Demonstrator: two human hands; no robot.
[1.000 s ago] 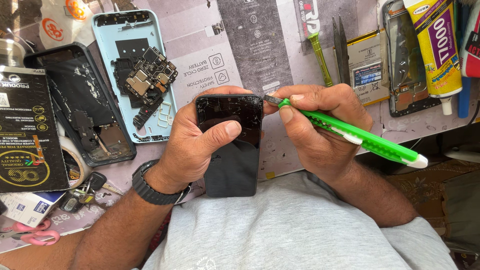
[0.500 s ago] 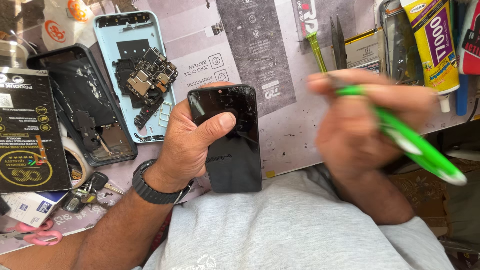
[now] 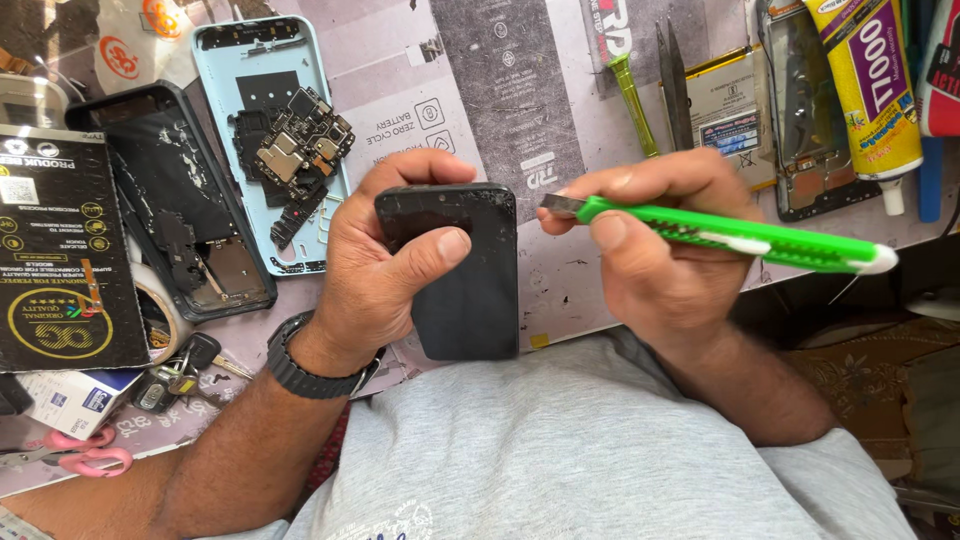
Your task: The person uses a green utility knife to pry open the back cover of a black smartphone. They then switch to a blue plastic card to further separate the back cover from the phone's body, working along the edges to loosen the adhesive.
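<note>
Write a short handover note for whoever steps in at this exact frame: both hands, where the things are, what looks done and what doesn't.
Left hand: grips the black phone, thumb across its face, held upright above the lap.
Right hand: holds the green utility knife, blade tip just right of the phone's top corner, not touching it.
On the bench: light blue back cover with circuit board lying in it, dark phone frame beside it, glue tube at right.
Done: the other phones are opened.
Left: the held phone looks unopened.

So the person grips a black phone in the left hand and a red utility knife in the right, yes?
Not quite: the utility knife in the right hand is green, not red, as the head view shows. The left hand does grip the black phone.
</note>
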